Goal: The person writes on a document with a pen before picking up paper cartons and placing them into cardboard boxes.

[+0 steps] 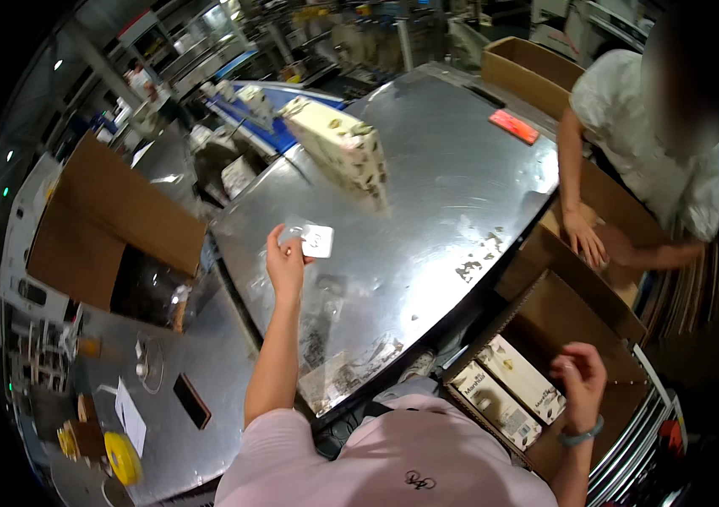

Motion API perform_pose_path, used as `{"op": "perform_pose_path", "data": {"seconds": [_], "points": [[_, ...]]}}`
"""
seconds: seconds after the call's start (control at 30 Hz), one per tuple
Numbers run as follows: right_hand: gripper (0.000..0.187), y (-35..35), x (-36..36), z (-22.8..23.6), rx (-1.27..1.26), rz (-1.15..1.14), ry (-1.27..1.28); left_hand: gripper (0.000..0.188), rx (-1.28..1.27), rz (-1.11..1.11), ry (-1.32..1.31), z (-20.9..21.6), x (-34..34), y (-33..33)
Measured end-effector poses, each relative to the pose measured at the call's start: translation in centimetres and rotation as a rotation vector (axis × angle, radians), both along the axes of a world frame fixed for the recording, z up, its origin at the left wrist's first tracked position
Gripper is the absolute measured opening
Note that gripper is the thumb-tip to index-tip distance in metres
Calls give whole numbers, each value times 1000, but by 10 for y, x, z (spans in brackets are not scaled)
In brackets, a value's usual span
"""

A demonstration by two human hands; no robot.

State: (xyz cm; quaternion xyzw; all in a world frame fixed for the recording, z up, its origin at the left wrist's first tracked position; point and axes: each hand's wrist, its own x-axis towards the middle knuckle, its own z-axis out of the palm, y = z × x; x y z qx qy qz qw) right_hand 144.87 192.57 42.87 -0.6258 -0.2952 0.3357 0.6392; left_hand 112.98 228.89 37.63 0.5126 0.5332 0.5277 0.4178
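My left hand (286, 260) is raised above the metal table and pinches a small white card (318, 241) with rounded corners and a round dark mark. Over an open cardboard carton (537, 291) at my lower right is my right hand (581, 376). Its fingers are loosely bent and a little blurred, with nothing visible in them. Beneath and beside that hand, two cream printed boxes (499, 397) lie side by side in the carton. Another stack of cream patterned boxes (338, 148) stands on the far part of the metal table (427, 160).
A co-worker (630, 144) at the right has both hands over another carton (604, 190). A red-orange flat object (513, 127) lies on the far table. To my left are a tilted cardboard box (114, 220), a phone (192, 400), white paper (130, 418) and yellow tape (123, 458). Behind runs a blue conveyor (266, 127).
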Motion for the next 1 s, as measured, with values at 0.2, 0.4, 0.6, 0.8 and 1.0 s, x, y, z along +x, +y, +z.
{"op": "perform_pose_path", "data": {"seconds": [0.2,0.4,0.6,0.8,1.0], "points": [[32,86,-40,14,134,171,-1142,44,-415,-804,-134,42,129,-135],[10,41,6,-44,-61,-11,-721,37,-248,-791,-96,13,159,-165],[16,-31,70,-214,-933,347,-244,41,-203,-700,2,19,147,-157],[16,-62,49,-310,-1049,366,-321,37,-245,-637,56,-5,114,-161],[34,-54,40,-301,-1106,268,-674,35,-236,-640,93,1,113,-169]]}}
